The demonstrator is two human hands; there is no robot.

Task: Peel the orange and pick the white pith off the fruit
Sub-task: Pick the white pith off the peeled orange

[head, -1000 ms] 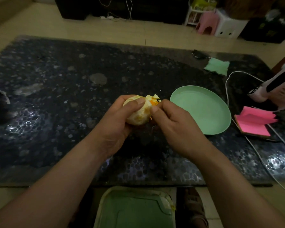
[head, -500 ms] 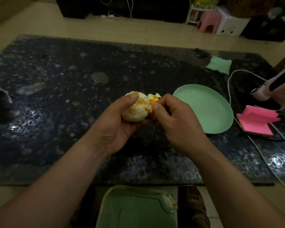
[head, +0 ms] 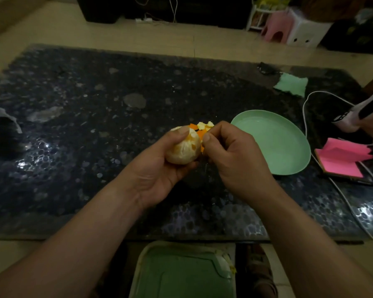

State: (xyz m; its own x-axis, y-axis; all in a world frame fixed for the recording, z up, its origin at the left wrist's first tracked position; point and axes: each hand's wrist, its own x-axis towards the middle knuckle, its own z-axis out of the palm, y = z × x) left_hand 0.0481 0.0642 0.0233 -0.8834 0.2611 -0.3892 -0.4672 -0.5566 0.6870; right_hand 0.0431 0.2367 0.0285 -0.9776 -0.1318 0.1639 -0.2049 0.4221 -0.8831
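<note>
Head view, left hand (head: pixel 159 168) cupping mostly peeled orange (head: pixel 184 148), right hand (head: pixel 235 160) beside it pinching peel (head: pixel 204 129)

Left of the round pale green plate (head: pixel 271 145), the underside and far side of the mostly peeled pale orange (head: pixel 184 147) are covered by the left hand (head: pixel 157 168). Most of the orange-and-white peel scraps (head: pixel 202 127) is concealed behind the curled fingers of the right hand (head: pixel 235 155). Right of the plate, a white-and-black device (head: pixel 364 112) is cut off by the frame edge. Below the plate, a green rectangular tub (head: pixel 181 274) is cropped at the bottom edge. Beyond the plate, a small dark object (head: pixel 266 68) is too small to be identified.
</note>
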